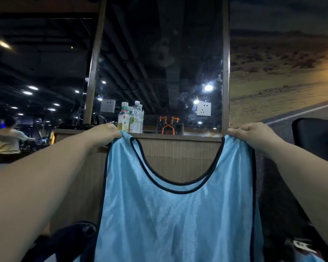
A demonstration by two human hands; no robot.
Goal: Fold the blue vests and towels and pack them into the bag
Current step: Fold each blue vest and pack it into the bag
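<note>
A light blue mesh vest [178, 214] with dark trim hangs spread out in front of me, its scooped neckline facing me. My left hand [106, 132] grips the left shoulder strap at the top. My right hand [248, 134] grips the right shoulder strap at the same height. Both arms are stretched forward, holding the vest up in the air. A dark cloth [70, 241] lies low at the left, partly hidden behind the vest. The bag and the towels cannot be made out.
A wooden ledge [178, 136] under a mirror [159, 63] carries two drink bottles [130, 118]. A dark padded seat [314, 137] stands at the right. A person [8, 137] sits far left in the dim gym.
</note>
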